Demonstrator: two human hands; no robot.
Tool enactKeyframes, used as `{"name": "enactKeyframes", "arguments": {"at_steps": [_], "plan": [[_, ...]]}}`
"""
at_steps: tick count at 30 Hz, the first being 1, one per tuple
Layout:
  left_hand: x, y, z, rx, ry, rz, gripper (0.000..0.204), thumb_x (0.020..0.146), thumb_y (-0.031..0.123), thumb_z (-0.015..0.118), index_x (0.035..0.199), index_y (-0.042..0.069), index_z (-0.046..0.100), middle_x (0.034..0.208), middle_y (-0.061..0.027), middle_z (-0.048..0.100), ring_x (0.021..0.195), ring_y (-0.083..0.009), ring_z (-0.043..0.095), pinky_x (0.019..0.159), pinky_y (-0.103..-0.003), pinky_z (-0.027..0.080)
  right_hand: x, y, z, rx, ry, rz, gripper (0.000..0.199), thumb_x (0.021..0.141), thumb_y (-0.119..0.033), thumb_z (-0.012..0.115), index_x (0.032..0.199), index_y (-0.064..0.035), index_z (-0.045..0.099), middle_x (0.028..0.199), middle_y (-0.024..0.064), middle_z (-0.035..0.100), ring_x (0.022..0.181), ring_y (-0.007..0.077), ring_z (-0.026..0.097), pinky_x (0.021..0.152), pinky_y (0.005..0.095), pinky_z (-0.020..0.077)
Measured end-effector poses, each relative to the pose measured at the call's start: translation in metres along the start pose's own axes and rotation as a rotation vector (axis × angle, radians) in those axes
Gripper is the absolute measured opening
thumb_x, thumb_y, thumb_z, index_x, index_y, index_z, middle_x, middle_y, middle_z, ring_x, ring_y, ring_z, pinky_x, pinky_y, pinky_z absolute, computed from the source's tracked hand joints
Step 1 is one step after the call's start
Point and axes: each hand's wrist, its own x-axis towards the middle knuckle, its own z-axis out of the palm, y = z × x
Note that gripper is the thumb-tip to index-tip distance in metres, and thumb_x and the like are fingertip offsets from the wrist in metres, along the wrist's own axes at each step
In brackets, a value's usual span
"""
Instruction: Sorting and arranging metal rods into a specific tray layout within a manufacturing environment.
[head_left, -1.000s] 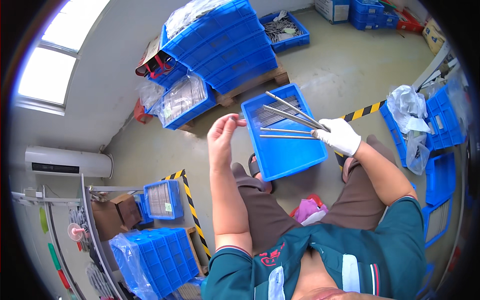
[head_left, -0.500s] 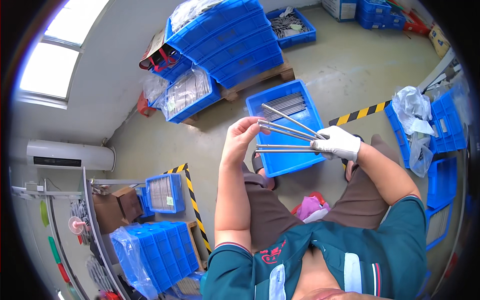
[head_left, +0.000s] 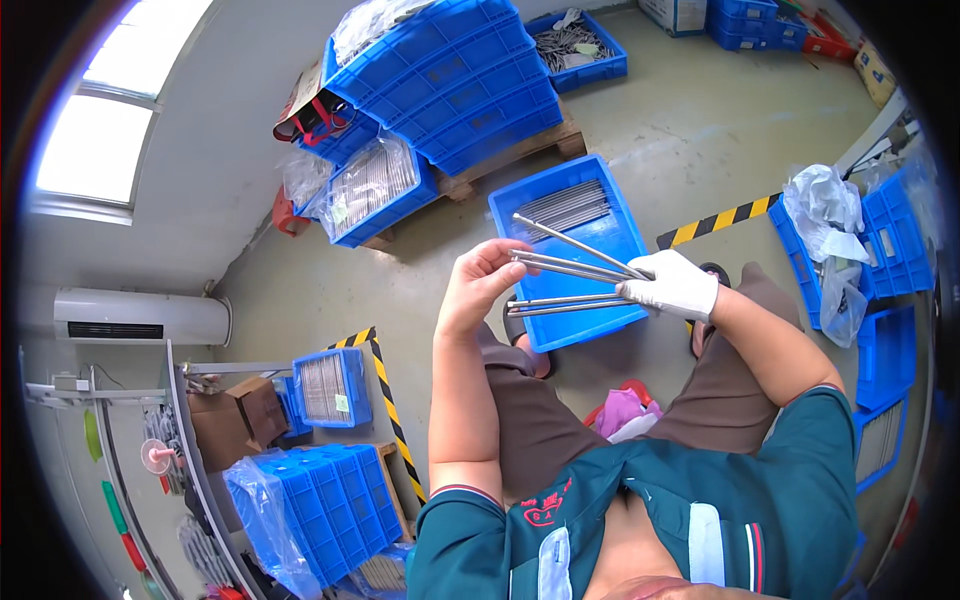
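Note:
My right hand (head_left: 675,286), in a white glove, is closed round one end of several thin metal rods (head_left: 572,266). The rods fan out to the left, one angled upward, a group in the middle and others lower down. Bare, my left hand (head_left: 480,285) has its thumb and fingertips pinched at the free ends of the middle rods. Below both hands, a blue plastic crate (head_left: 590,335) stands on the floor between my feet. A row of similar rods (head_left: 565,208) lies at the crate's far end.
Stacked blue crates (head_left: 460,90) stand on a wooden pallet (head_left: 520,155) ahead to the left. More crates (head_left: 335,500) are at lower left, near striped floor tape (head_left: 385,410). At right are crates with clear plastic bags (head_left: 825,210). A red and pink item (head_left: 625,410) lies between my legs.
The rods' free ends have swung slightly down and to the left. My left hand has shifted a little with them, while my right hand keeps its hold.

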Motion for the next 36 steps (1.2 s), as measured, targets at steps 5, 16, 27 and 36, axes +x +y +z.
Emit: {"name": "enactKeyframes", "arguments": {"at_steps": [5,16,27,36], "plan": [[-0.004,0.003,0.002,0.055,-0.010,0.042,0.025,0.086,0.004,0.062,0.110,-0.002,0.058,0.098,-0.0102,0.065,0.094,-0.0167,0.062,0.087,-0.029,0.047,-0.002,-0.003,0.000,0.008,-0.040,0.024,0.033,0.086,-0.036,0.063,0.078,-0.0044,0.059,0.056,0.0006,0.051,0.049,0.0090,0.045,0.048,0.0240,0.0362],[-0.004,0.009,0.000,0.076,0.069,0.121,0.029,0.087,0.015,0.064,0.111,-0.002,0.061,0.102,-0.0107,0.066,0.097,-0.0174,0.062,0.089,-0.030,0.047,-0.004,-0.005,0.003,0.068,-0.135,0.135,0.044,0.092,-0.047,0.050,0.077,-0.0062,0.056,0.054,0.0028,0.050,0.048,0.0110,0.045,0.048,0.0259,0.0366],[-0.004,0.010,0.001,0.141,0.073,0.082,0.030,0.087,0.012,0.065,0.113,-0.002,0.060,0.100,-0.0122,0.067,0.094,-0.0166,0.063,0.087,-0.029,0.048,0.000,-0.006,0.006,-0.060,-0.086,0.085,0.043,0.093,-0.044,0.048,0.075,-0.0058,0.055,0.053,0.0038,0.052,0.048,0.0130,0.048,0.049,0.0281,0.0387],[-0.006,0.008,0.000,0.074,-0.020,0.099,0.032,0.083,0.007,0.067,0.112,-0.004,0.059,0.106,-0.0130,0.065,0.100,-0.0177,0.061,0.090,-0.030,0.047,0.001,-0.004,0.010,0.041,-0.151,0.144,0.043,0.092,-0.044,0.051,0.077,-0.0044,0.057,0.057,0.0063,0.054,0.050,0.0157,0.051,0.051,0.0295,0.0404]]}}
